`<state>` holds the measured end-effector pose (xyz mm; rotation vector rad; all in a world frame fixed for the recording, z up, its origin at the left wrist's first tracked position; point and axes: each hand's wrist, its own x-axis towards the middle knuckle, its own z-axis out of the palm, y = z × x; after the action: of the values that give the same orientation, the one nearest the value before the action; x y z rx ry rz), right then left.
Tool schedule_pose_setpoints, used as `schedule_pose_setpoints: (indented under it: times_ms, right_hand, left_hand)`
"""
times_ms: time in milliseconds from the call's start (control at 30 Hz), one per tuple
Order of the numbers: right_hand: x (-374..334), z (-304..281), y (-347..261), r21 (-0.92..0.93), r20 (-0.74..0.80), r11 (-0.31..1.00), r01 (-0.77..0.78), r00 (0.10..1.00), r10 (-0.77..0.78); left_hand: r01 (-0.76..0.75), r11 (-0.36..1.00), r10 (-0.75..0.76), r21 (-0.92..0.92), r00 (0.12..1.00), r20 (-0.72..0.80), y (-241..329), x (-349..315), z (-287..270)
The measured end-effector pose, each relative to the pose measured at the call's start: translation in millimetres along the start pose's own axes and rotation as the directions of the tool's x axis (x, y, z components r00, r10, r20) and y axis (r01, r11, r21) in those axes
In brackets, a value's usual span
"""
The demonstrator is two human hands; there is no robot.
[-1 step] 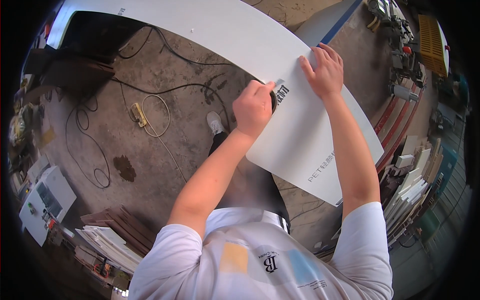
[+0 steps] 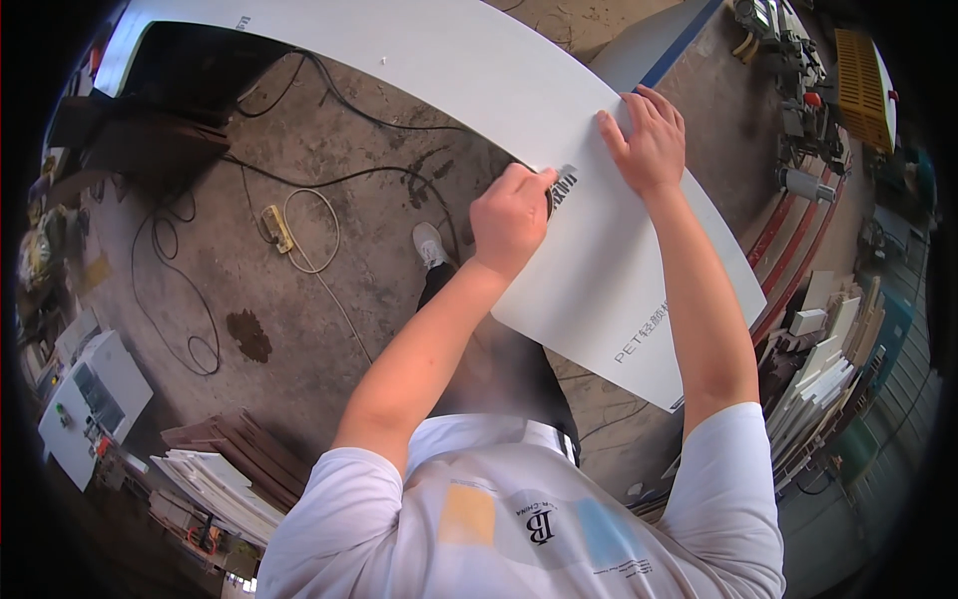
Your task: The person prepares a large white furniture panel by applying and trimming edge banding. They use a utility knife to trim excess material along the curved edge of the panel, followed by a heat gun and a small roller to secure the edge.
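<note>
A long white panel (image 2: 589,260) with dark printing spans the view from the upper left to the middle right. My left hand (image 2: 511,220) is closed at the panel's near left edge, around a small dark tool, mostly hidden in the fist. A thin grey tip (image 2: 569,170) shows just beyond the fingers, against the panel's printed marks; I cannot tell the tool's exact kind. My right hand (image 2: 649,145) lies flat on the panel's upper face, fingers apart, close to the far edge and holding nothing.
Black cables (image 2: 349,175) and a yellow power strip (image 2: 277,228) lie on the stained concrete floor. Stacked boards (image 2: 818,369) stand at the right, near red rails (image 2: 798,255) and machinery (image 2: 788,60). More board strips (image 2: 225,489) lie at the lower left.
My left hand has shifted and turned slightly at the panel edge, and less of the dark tool shows. The right hand and the panel look unmoved.
</note>
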<state>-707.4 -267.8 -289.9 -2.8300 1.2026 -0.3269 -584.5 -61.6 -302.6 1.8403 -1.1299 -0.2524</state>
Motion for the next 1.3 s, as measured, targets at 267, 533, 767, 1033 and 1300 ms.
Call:
schedule_pose_setpoints:
  times_ms: [267,533,767,1033,1300]
  right_hand:
    - [-1.2,0.4,3.5,-0.006,0.003,1.0,-0.007,1.0,0.007]
    - [0.8,-0.1,4.4,-0.001,-0.014,1.0,0.0,1.0,0.0]
    - [1.4,-4.0,0.1,0.003,0.066,1.0,-0.029,0.997,0.029]
    - [1.6,-0.9,1.8,-0.023,0.057,0.999,-0.028,0.998,0.029]
    - [-2.0,5.4,4.7,-0.029,-0.03,1.0,-0.012,0.999,0.011]
  left_hand:
    - [-0.092,0.971,0.217,-0.22,0.728,0.651,-23.3,28.5,-60.3]
    - [0.201,0.976,-0.156,0.081,0.911,-0.381,-74.1,61.4,-55.7]
    - [-0.019,0.951,0.067,0.31,0.987,-0.147,-42.0,38.9,-29.2]
    - [-0.219,0.967,0.2,0.129,0.969,0.145,0.4,13.7,-14.5]
    - [-0.379,0.881,0.45,-0.284,0.482,0.752,-28.3,38.0,-55.4]
